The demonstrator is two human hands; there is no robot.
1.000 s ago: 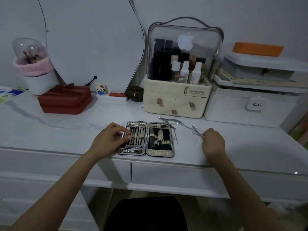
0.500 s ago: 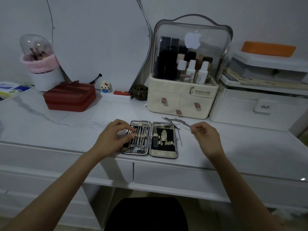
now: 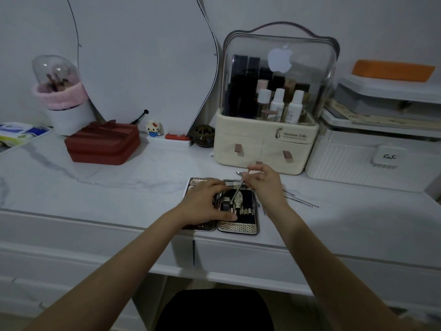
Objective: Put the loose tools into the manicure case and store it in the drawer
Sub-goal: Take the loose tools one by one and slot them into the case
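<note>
The manicure case (image 3: 238, 226) lies open near the front edge of the white table (image 3: 119, 187), its two gold-trimmed halves side by side. My left hand (image 3: 202, 204) rests on the case, covering most of the left half, thumb along the lower middle. My right hand (image 3: 265, 180) pinches a thin metal tool (image 3: 236, 191) and holds it slanted, tip down over the right half. Several loose thin tools (image 3: 300, 199) lie on the table right of the case. A closed drawer (image 3: 262, 259) sits below the table edge.
A cream cosmetics organiser (image 3: 262, 149) with a clear lid stands right behind the case. White storage boxes (image 3: 362, 161) are at the right, a red case (image 3: 102, 145) and a brush holder (image 3: 64, 101) at the back left. A dark stool seat (image 3: 214, 311) is below.
My right hand picked a thin tool off the table and carried it left over the case's right half. My left hand slid right across the case.
</note>
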